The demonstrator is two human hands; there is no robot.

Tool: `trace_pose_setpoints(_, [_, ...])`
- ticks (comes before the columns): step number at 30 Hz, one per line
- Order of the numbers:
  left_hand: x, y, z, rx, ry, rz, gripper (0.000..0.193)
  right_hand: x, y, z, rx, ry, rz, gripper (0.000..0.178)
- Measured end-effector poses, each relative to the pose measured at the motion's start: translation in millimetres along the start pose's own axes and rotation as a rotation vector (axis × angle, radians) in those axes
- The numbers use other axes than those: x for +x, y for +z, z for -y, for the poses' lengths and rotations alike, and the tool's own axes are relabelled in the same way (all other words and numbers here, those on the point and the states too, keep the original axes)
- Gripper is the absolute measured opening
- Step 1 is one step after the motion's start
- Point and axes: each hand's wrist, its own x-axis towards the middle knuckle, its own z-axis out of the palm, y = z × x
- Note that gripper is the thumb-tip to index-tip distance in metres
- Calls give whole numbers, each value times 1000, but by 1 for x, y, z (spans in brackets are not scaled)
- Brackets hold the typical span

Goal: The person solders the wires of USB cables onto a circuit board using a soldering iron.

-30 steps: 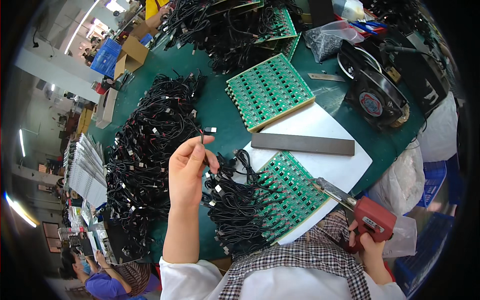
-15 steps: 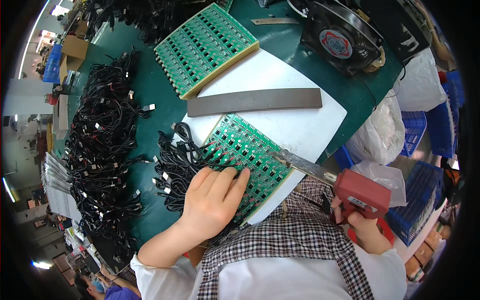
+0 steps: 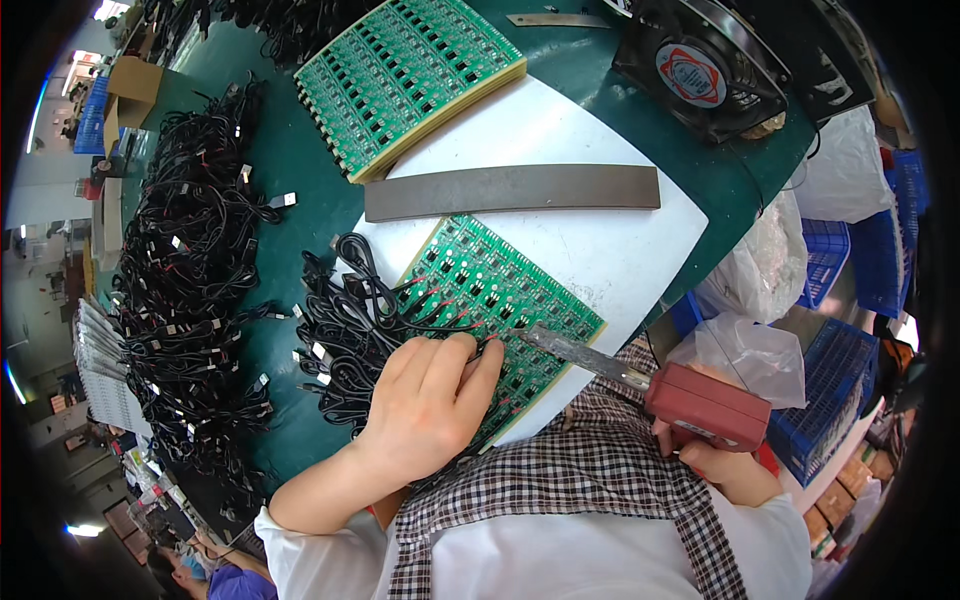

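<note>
A green panel of circuit boards (image 3: 545,290) lies aslant on a white sheet (image 3: 625,240). Black USB cables (image 3: 345,345) run onto its left side, several with thin red wire ends on the board. My left hand (image 3: 425,405) rests over the panel's lower left, thumb and fingertips pinched around a cable end that is mostly hidden. The handle of a red soldering gun (image 3: 710,400) sits in my right hand (image 3: 715,465). Its metal tip reaches the panel just right of my left fingertips; whether it touches a pad I cannot tell.
Beyond the panel lies a flat brown bar (image 3: 510,192), and behind it a stack of circuit panels (image 3: 410,80). A large heap of black cables (image 3: 190,270) covers the left. At the far right stand a black fan (image 3: 700,75), plastic bags (image 3: 765,255) and blue crates (image 3: 825,400).
The soldering gun has moved left and slightly down, bringing its tip closer to my left fingertips. My left hand stays almost where it was. The whole view has shifted slightly.
</note>
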Motion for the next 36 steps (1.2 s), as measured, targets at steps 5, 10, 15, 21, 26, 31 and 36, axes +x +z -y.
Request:
trace_pose_setpoints(5, [1,0,0,9,-3,0,29,1,2,-1,-225,-59,-40,74])
trace_pose_setpoints(10, [1,0,0,4,0,3,29,2,-3,0,-271,-23,-14,74])
trace_pose_setpoints(15, [1,0,0,11,-4,9,29,3,-5,0,-355,25,54,73])
trace_pose_setpoints(21, [2,0,-1,22,1,10,30,1,1,-3,-77,19,-1,77])
trace_pose_setpoints(26, [2,-2,-1,24,1,20,31,-2,4,-1,97,-35,-52,82])
trace_pose_setpoints(31, [3,2,-7,13,50,1,34,-4,7,1,128,-23,-65,82])
trace_pose_setpoints(36, [5,1,-7,50,95,26,33,-9,-5,1,73,37,111,85])
